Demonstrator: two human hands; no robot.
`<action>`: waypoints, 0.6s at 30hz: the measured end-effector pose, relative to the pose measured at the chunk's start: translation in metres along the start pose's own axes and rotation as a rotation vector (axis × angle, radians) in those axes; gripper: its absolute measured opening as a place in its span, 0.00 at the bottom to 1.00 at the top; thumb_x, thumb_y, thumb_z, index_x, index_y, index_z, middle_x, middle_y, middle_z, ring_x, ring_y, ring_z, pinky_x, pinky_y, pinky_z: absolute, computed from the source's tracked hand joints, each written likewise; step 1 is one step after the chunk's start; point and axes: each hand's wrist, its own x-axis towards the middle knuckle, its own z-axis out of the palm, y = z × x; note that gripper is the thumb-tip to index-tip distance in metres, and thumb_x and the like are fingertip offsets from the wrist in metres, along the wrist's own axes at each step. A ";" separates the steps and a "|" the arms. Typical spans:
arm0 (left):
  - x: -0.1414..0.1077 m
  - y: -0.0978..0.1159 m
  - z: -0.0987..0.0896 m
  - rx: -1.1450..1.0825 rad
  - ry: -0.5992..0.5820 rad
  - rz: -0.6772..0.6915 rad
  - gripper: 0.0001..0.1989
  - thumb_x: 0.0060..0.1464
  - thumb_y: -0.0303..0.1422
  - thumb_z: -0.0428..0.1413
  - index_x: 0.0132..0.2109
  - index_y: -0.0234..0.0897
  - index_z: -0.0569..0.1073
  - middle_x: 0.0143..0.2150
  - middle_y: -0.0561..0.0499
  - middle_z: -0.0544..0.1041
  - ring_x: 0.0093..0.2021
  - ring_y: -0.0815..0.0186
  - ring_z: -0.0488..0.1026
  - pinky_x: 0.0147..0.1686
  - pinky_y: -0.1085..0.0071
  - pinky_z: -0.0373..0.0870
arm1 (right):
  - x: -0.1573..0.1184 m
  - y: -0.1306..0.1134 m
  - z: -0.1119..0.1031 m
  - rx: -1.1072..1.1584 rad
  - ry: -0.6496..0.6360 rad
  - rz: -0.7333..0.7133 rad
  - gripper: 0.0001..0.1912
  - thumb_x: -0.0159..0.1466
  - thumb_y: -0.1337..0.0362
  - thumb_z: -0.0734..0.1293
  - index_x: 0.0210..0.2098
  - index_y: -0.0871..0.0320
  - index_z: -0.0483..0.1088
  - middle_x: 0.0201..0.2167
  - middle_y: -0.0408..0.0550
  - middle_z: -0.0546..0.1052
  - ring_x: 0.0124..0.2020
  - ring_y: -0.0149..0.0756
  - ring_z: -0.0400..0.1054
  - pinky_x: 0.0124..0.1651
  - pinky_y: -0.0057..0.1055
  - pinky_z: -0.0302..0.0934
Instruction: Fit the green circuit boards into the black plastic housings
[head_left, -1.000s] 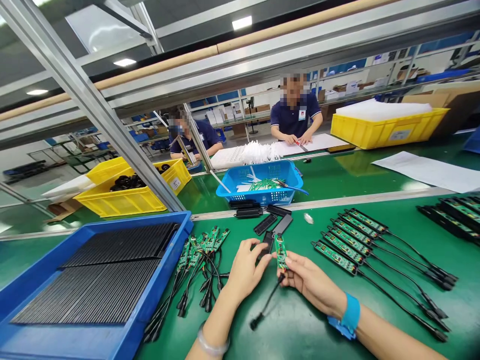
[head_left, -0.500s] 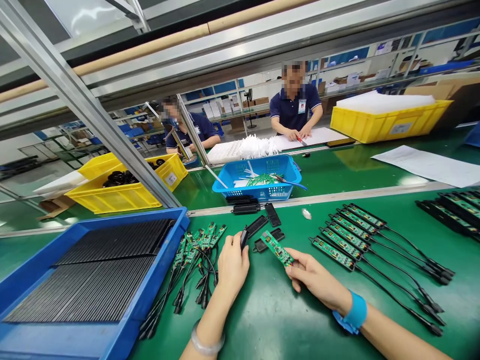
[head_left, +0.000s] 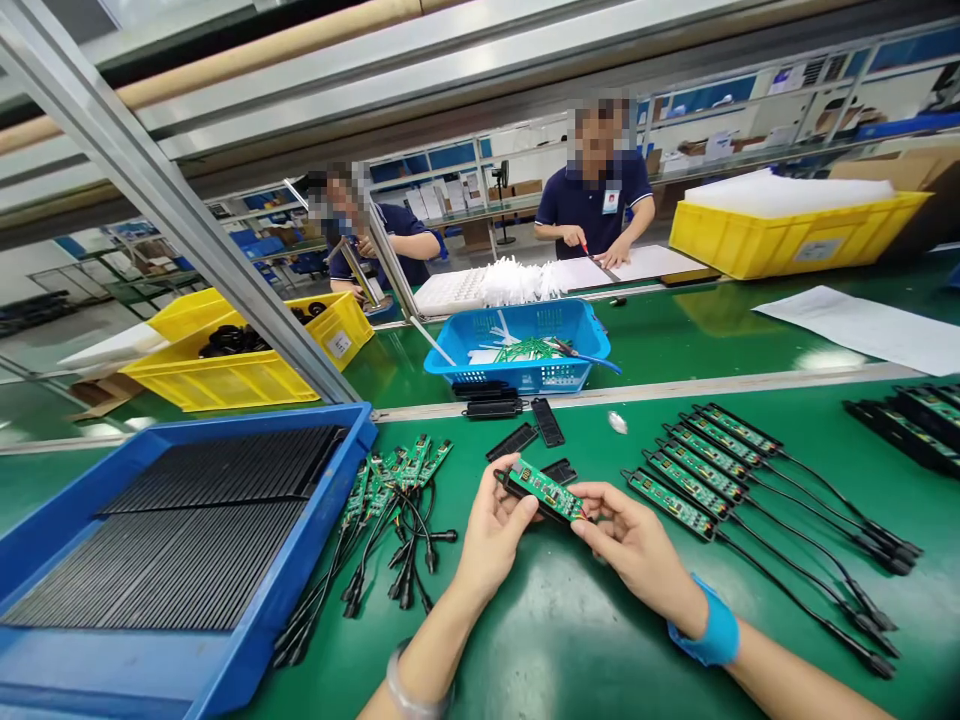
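Note:
My left hand (head_left: 491, 535) is closed around the left end of a black plastic case (head_left: 506, 482). A green circuit board (head_left: 547, 489) lies over that case, tilted down to the right. Fingers of my right hand (head_left: 630, 545) grip the board's lower right end, where small coloured wires show. Just behind my hands lie several loose black cases (head_left: 512, 442). To the left is a pile of boards with black cables (head_left: 397, 480). On the right, a row of black cases holding boards (head_left: 679, 503) has cables trailing toward the front right.
A blue tray (head_left: 300, 560) of stacked black strips fills the left. Behind stand a blue basket (head_left: 517, 375), a yellow bin (head_left: 225, 385) and another yellow bin (head_left: 795, 240). Two people work across the bench. A slanting metal post (head_left: 202, 230) rises at left.
My left hand has brought the black case right and under the board. Both hands now meet at the two parts. The person opposite has shifted the hand with the red tool.

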 end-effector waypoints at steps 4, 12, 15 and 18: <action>-0.002 0.002 0.000 0.015 -0.009 0.026 0.29 0.52 0.37 0.60 0.58 0.44 0.58 0.46 0.49 0.71 0.42 0.66 0.71 0.41 0.70 0.72 | -0.001 -0.001 -0.005 -0.184 0.009 -0.117 0.14 0.61 0.60 0.65 0.47 0.53 0.70 0.34 0.45 0.66 0.30 0.30 0.63 0.26 0.26 0.61; -0.002 0.003 0.001 -0.010 -0.048 0.038 0.32 0.54 0.36 0.59 0.61 0.43 0.52 0.49 0.45 0.72 0.42 0.65 0.73 0.42 0.68 0.72 | -0.001 0.001 -0.006 -0.280 0.017 -0.200 0.14 0.62 0.62 0.65 0.48 0.51 0.71 0.33 0.45 0.67 0.31 0.32 0.64 0.28 0.27 0.61; -0.002 0.002 0.001 -0.044 -0.052 0.018 0.33 0.53 0.37 0.59 0.62 0.44 0.52 0.50 0.44 0.72 0.44 0.62 0.73 0.43 0.65 0.72 | -0.003 0.000 -0.005 -0.287 0.042 -0.208 0.14 0.62 0.61 0.65 0.47 0.51 0.72 0.32 0.45 0.67 0.30 0.33 0.64 0.29 0.29 0.62; -0.002 0.000 0.002 -0.072 -0.032 -0.004 0.32 0.53 0.38 0.60 0.61 0.44 0.54 0.50 0.44 0.72 0.44 0.61 0.74 0.43 0.64 0.73 | -0.004 -0.003 -0.005 -0.301 0.071 -0.256 0.13 0.62 0.62 0.66 0.46 0.51 0.72 0.31 0.45 0.68 0.29 0.33 0.64 0.30 0.30 0.62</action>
